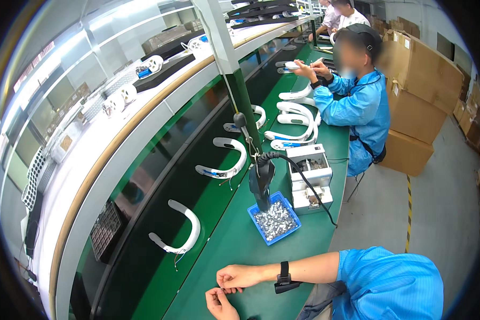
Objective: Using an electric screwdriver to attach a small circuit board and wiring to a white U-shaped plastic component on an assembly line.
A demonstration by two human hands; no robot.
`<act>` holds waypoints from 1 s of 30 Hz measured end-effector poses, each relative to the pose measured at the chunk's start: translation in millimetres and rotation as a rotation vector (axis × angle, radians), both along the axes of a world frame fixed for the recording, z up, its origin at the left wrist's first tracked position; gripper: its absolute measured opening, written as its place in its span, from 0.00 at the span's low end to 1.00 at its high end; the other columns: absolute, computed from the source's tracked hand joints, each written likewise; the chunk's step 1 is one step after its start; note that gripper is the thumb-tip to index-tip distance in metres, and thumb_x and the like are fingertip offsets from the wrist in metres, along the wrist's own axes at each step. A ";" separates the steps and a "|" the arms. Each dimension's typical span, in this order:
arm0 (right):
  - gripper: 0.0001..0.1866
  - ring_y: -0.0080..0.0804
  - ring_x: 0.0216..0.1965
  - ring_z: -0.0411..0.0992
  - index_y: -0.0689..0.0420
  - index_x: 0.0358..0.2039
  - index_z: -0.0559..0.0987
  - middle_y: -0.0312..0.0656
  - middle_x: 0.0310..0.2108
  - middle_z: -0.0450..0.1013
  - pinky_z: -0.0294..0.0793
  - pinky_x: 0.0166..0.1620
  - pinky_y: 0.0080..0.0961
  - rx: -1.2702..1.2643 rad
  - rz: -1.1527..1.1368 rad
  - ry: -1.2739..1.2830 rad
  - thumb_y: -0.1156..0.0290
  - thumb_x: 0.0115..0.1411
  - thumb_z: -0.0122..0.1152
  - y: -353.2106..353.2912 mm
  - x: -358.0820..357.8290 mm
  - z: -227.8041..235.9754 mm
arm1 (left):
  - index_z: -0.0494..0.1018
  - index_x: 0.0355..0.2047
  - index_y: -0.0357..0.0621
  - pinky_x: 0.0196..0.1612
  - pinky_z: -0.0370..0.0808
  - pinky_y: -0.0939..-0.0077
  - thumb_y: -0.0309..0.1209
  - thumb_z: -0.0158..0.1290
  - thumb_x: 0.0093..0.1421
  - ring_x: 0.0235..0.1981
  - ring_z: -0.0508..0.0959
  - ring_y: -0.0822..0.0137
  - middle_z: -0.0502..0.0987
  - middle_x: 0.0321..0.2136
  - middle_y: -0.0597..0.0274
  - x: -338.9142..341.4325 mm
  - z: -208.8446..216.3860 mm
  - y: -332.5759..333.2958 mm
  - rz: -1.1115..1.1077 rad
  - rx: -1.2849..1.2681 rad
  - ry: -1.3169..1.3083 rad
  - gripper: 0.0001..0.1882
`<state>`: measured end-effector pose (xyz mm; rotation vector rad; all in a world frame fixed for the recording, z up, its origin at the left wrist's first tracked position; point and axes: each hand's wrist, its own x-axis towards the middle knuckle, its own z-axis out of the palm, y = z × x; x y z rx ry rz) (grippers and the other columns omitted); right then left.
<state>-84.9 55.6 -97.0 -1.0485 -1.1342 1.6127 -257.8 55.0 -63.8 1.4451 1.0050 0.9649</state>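
A green tabletop point(226, 242) stretches away through a bright workshop, with cardboard boxes point(421, 90) stacked to the right and a co-worker point(365, 109) in a blue smock seated farther along. At the near end, the right hand point(242, 277) and the left hand point(220, 305) meet closely, the right above the left in view. The fingers of both are curled inward; a tiny part may be pinched between them, but it is too small to tell. The nearest white curved piece point(194, 228) lies up and to the left of the fingers, near but apart, on the green strip beyond a dark seam. Its long axis slants from 2 open ends at upper left down to the bend at lower right, so the bend faces the hands; thin wires point(177, 260) trail off its lower arm. The right hand looks slightly nearer to it. On the other side, up and right of the fingers, a blue tray point(257, 228) holds small metal parts beneath a hanging black power tool point(260, 181).
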 end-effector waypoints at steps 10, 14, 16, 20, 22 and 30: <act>0.08 0.25 0.28 0.75 0.64 0.37 0.74 0.42 0.30 0.77 0.75 0.26 0.23 0.015 0.001 -0.010 0.71 0.68 0.52 -0.6 1.1 5.2 | 0.72 0.37 0.36 0.41 0.71 0.78 0.26 0.50 0.74 0.34 0.72 0.73 0.74 0.31 0.65 1.4 6.1 -1.4 0.001 -0.011 0.020 0.07; 0.08 0.24 0.28 0.75 0.64 0.37 0.74 0.42 0.30 0.78 0.74 0.25 0.22 0.019 -0.003 -0.011 0.71 0.68 0.52 -0.5 2.5 6.8 | 0.71 0.37 0.37 0.41 0.71 0.79 0.26 0.50 0.74 0.34 0.72 0.73 0.74 0.31 0.65 1.8 3.8 -0.8 0.000 -0.026 0.003 0.07; 0.08 0.24 0.29 0.75 0.63 0.39 0.74 0.40 0.31 0.77 0.75 0.27 0.22 0.003 0.014 -0.015 0.70 0.69 0.52 -1.1 3.5 9.6 | 0.71 0.38 0.37 0.41 0.72 0.79 0.26 0.50 0.74 0.34 0.72 0.73 0.74 0.32 0.65 2.2 7.7 -1.9 -0.006 -0.021 -0.002 0.06; 0.08 0.23 0.31 0.75 0.62 0.40 0.74 0.39 0.31 0.77 0.75 0.29 0.22 -0.013 0.033 -0.018 0.70 0.69 0.51 -1.0 5.9 8.6 | 0.71 0.38 0.37 0.41 0.72 0.79 0.27 0.50 0.74 0.34 0.72 0.73 0.74 0.31 0.65 2.2 1.7 -0.6 -0.013 -0.026 -0.001 0.07; 0.08 0.23 0.31 0.75 0.62 0.40 0.73 0.39 0.31 0.77 0.75 0.29 0.22 -0.016 0.032 -0.012 0.70 0.69 0.51 -1.5 5.4 7.2 | 0.71 0.38 0.37 0.41 0.72 0.79 0.27 0.50 0.74 0.34 0.72 0.73 0.74 0.31 0.65 2.8 4.0 -2.0 -0.013 -0.027 -0.004 0.07; 0.08 0.24 0.27 0.74 0.64 0.37 0.73 0.41 0.29 0.77 0.74 0.25 0.22 0.007 -0.002 0.008 0.72 0.68 0.52 -2.7 4.1 8.4 | 0.71 0.38 0.37 0.41 0.72 0.78 0.27 0.49 0.74 0.34 0.72 0.73 0.74 0.31 0.64 3.5 7.4 -3.6 -0.020 -0.026 0.003 0.07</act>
